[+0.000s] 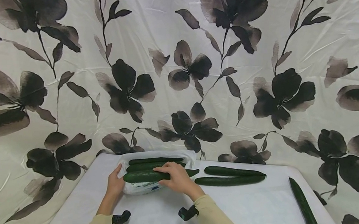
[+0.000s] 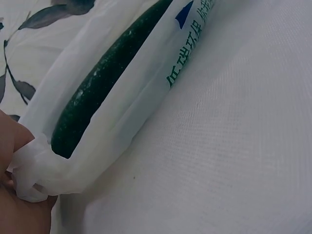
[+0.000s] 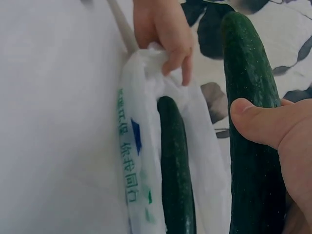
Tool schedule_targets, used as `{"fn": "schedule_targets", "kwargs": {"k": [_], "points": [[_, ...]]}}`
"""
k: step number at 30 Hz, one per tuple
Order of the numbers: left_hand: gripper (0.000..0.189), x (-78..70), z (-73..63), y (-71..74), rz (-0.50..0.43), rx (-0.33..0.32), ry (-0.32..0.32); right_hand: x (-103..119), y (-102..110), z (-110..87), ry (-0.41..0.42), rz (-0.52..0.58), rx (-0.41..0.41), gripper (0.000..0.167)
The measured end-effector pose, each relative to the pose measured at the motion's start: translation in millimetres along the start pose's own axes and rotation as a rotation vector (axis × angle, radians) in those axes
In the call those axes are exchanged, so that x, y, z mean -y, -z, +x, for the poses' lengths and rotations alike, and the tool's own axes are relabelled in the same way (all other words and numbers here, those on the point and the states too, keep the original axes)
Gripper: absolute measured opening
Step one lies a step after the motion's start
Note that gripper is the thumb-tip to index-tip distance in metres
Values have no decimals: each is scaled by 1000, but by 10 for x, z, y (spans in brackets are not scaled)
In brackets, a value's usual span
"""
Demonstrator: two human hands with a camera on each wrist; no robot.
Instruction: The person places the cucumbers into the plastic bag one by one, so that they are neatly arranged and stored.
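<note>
A white plastic bag [image 1: 142, 189] with green print lies at the back of the table, its mouth spread wide. My left hand [image 1: 115, 184] grips the bunched left end of the bag, and the left wrist view shows the plastic gathered at the fingers. Over the bag, my right hand [image 1: 177, 177] holds a dark green cucumber [image 1: 145, 177], thumb on one side of it. That held cucumber [image 3: 251, 63] is raised beside the bag in the right wrist view. Another cucumber [image 3: 175, 161] lies inside the bag; the head view shows cucumbers [image 1: 156, 159] behind the held one.
Right of the bag, two cucumbers [image 1: 235, 172] lie side by side on the white table [image 1: 254, 211]. One more cucumber [image 1: 309, 216] lies along the table's right edge. A flower-patterned cloth [image 1: 155, 99] hangs behind the table. Small dark cameras [image 1: 188, 212] sit on both wrists.
</note>
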State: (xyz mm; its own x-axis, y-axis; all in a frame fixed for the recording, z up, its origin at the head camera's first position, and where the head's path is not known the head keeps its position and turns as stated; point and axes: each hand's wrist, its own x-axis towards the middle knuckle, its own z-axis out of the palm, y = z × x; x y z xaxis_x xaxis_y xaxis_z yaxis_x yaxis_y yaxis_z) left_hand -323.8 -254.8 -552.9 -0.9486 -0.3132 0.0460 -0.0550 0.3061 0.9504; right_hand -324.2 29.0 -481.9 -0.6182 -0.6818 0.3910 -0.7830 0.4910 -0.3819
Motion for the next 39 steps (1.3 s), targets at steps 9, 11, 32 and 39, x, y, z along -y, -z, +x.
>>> {"fn": "schedule_targets", "kwargs": {"k": [9, 11, 32, 39], "points": [[64, 20, -8, 42, 69, 2, -48, 57, -50, 234, 24, 30, 13, 50], [63, 21, -6, 45, 89, 6, -41, 69, -63, 274, 21, 33, 17, 50], [68, 135, 12, 47, 82, -49, -77, -48, -431, 555, -87, 61, -5, 53], [71, 122, 18, 40, 82, -46, -56, -86, -483, 579, -117, 52, 11, 52]]}}
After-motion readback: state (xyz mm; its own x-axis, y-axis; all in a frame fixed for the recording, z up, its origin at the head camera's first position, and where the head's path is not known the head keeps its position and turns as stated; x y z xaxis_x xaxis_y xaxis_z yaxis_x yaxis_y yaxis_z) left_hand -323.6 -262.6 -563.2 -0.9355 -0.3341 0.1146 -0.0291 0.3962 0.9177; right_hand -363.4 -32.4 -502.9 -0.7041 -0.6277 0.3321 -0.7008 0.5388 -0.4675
